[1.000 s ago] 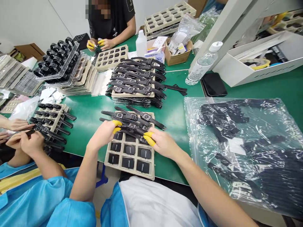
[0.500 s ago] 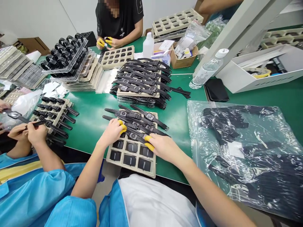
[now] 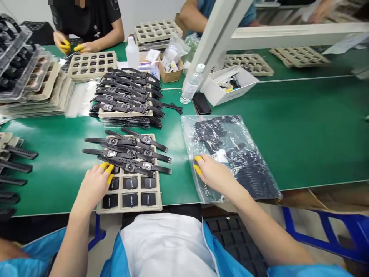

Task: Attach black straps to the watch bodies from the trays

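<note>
A beige compartment tray (image 3: 158,192) lies in front of me. Black smartwatches with straps (image 3: 129,168) lie across its far rows. Square black watch bodies without straps (image 3: 130,200) sit in the near cells. My left hand (image 3: 93,184), with yellow finger covers, is at the tray's left side, its fingertips closed on a watch body (image 3: 115,169); the fingers partly hide it. My right hand (image 3: 215,175) is over the left part of a clear plastic bag (image 3: 188,134) filled with black straps (image 3: 250,173). Its yellow-covered thumb and forefinger are apart, with nothing visible between them.
Behind the tray stands a stack of trays heaped with strapped watches (image 3: 127,92). A water bottle (image 3: 192,84), a phone (image 3: 201,104) and a white box (image 3: 230,90) stand beyond the bag. A co-worker's hands (image 3: 72,45) work across the table. More straps (image 3: 17,167) jut in at left.
My view has swung right. My right hand has left the strapped watch on the tray and moved right to the bag. My left hand has shifted from the straps to the tray's left cell.
</note>
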A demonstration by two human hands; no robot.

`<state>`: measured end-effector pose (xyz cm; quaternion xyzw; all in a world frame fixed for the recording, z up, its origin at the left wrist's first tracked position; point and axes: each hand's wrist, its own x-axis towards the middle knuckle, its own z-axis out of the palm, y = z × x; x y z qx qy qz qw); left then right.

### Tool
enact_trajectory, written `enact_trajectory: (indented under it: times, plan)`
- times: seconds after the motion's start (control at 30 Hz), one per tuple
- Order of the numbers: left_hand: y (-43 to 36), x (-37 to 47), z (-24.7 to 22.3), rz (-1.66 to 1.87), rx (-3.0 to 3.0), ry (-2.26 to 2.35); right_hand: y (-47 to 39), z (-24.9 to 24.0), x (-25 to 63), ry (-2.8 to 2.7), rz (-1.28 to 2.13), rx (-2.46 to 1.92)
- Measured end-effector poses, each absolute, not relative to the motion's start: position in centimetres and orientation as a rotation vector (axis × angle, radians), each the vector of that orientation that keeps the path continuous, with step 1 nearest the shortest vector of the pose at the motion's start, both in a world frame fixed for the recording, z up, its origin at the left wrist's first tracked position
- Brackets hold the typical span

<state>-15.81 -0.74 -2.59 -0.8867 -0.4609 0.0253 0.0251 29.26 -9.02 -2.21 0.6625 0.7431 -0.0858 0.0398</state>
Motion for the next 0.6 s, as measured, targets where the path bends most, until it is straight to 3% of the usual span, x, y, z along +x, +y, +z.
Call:
enact_trajectory:
  times: [0.1,0.2,0.37,0.6]
  plan:
    - [0.5,-15.6,-2.3,0.072,-2.769,-1.338,-9.4,-2.7,28.5,2.410,-0.331,2.074]
    - [1.1,-15.5,-2.2,-0.012,-2.811,-1.333,-10.2,-4.2,26.5,2.592,-0.650,2.126]
    - [0.9,-16.1,-3.3,-0.081,-2.820,-1.377,-9.3,-6.6,24.1,2.313,-1.154,2.494]
    - [0.5,-17.1,-4.8,-0.190,-2.795,-1.401,-5.7,-7.3,22.5,2.250,-1.377,2.673]
